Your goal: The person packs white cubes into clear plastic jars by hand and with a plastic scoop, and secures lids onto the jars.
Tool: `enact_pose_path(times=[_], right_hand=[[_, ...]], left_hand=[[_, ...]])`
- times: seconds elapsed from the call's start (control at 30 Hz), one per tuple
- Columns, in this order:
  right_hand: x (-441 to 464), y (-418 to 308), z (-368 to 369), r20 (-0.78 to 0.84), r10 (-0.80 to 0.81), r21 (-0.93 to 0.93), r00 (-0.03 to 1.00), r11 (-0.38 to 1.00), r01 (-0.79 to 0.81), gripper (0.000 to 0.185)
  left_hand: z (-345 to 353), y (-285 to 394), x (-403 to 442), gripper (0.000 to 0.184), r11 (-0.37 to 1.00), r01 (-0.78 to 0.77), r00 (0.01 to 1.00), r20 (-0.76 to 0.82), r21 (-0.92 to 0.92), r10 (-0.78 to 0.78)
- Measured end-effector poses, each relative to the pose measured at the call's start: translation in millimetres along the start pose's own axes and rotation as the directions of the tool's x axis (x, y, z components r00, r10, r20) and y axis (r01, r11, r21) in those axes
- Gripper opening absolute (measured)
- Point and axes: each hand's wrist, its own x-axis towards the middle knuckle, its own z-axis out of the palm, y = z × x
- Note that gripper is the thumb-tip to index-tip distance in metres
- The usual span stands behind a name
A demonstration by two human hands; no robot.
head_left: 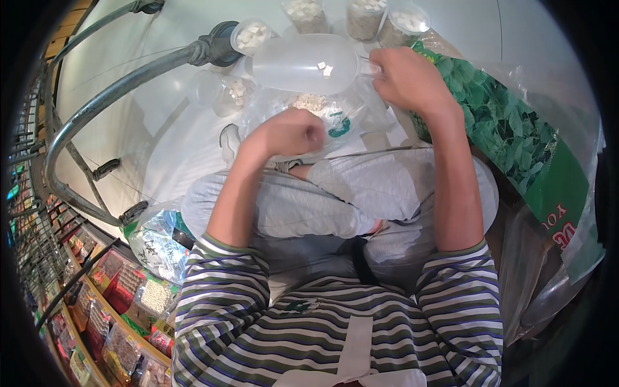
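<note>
The right hand [410, 79] grasps a scoop [293, 61], and beside the fingers of the left hand [288, 133], whose blurred grip I cannot tell, lies a bag [342, 124].

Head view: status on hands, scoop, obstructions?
Right hand gripping translucent white plastic scoop by handle; small white pieces inside. Left hand blurred at clear plastic bag, grip unclear. Clear plastic cup near scoop's tip.
</note>
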Motion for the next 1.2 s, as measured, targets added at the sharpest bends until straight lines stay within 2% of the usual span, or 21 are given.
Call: enact_pose_path(times=[0.03,0.07,0.13,0.17,0.23,0.3,0.4,0.57,0.77,1.03,1.2], right_hand=[[0,0,0,0.003,0.0,0.001,1.0,1.0,0.0,0.024],[0,1,1,0.008,-0.003,-0.006,1.0,1.0,0.003,0.024],[-1,0,2,0.02,-0.008,-0.01,1.0,1.0,0.008,0.024],[-1,-1,2,0.019,-0.014,-0.004,1.0,1.0,0.014,0.023],[0,2,4,0.014,-0.011,0.002,1.0,1.0,0.011,0.023],[0,7,10,-0.052,-0.047,0.033,0.998,0.998,0.049,0.023],[1,6,9,-0.023,-0.019,-0.028,1.0,0.999,0.018,0.024],[0,6,9,-0.022,-0.025,-0.023,0.999,0.999,0.025,0.023],[0,6,9,-0.014,-0.036,-0.025,0.999,0.999,0.036,0.021],[2,5,9,0.015,-0.01,-0.037,1.0,0.999,0.01,0.02],[1,7,8,0.007,0.004,-0.022,1.0,1.0,-0.004,0.023]], left_hand=[[12,-10,5,0.009,0.924,0.241,0.96,-0.212,0.296,-0.183],[16,-22,11,0.009,0.924,0.243,0.96,-0.21,0.294,-0.185],[16,-41,25,0.011,0.818,0.45,0.865,-0.4,0.358,-0.301],[14,-48,27,0.011,0.817,0.45,0.866,-0.399,0.359,-0.302],[8,-57,30,0.014,0.858,0.4,0.816,-0.552,0.323,-0.172],[10,-63,31,0.015,0.864,0.386,0.82,-0.55,0.322,-0.161],[15,-68,36,0.015,0.861,0.381,0.822,-0.549,0.336,-0.15],[23,-67,41,0.016,0.87,0.357,0.843,-0.518,0.34,-0.143],[29,-64,44,0.018,0.845,0.405,0.848,-0.489,0.349,-0.205],[30,-60,42,0.014,0.853,0.372,0.831,-0.54,0.367,-0.13],[22,-45,39,0.012,0.861,0.344,0.849,-0.516,0.373,-0.115]])
